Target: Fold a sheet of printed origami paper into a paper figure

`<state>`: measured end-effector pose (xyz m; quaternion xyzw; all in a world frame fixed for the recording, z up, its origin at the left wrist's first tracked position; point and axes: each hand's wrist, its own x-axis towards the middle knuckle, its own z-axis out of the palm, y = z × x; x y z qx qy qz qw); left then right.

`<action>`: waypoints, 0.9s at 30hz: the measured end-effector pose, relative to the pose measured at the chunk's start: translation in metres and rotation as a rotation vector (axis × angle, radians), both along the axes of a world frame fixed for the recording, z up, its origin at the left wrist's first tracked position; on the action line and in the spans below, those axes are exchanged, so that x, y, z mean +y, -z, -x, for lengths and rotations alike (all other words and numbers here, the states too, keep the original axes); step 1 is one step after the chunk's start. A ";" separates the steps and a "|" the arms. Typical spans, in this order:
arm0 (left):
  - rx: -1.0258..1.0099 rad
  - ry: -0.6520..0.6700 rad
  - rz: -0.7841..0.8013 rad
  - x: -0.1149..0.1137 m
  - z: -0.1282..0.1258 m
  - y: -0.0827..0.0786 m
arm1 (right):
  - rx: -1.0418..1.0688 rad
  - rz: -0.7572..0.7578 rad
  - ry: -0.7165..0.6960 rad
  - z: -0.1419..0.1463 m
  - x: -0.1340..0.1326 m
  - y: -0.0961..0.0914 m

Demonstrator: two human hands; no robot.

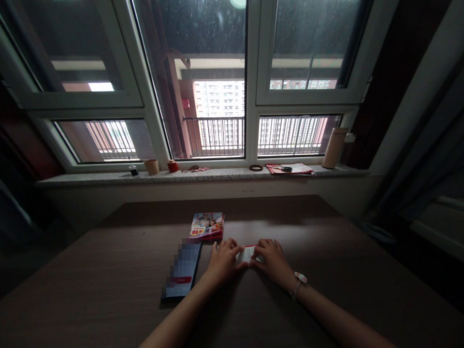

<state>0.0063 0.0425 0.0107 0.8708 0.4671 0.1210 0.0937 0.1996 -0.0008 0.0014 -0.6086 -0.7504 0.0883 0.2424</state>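
Both hands meet over a small white paper with a red edge, possibly a folded leaflet, on the brown table. My left hand pinches its left side, fingers curled and thumb at the near edge. On the other side my right hand grips the paper's right part, its thumb close to the left thumb; fingers cover much of the sheet. A stack of colourful printed leaflets lies just beyond my left hand. Left of that hand rests a tablet or large phone with its screen lit, partly blurred out.
On the windowsill behind the table stand a small dark bottle, a paper cup, a red jar and a tall flask. A dark ring and scissors on papers also lie there.
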 end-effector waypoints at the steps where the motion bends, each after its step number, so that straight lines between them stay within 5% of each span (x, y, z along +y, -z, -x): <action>1: -0.006 0.000 0.002 0.000 0.000 0.000 | 0.007 0.006 0.000 0.000 0.000 -0.001; 27: -0.054 -0.018 -0.019 -0.005 0.002 0.004 | 0.200 0.083 -0.080 -0.016 0.002 0.009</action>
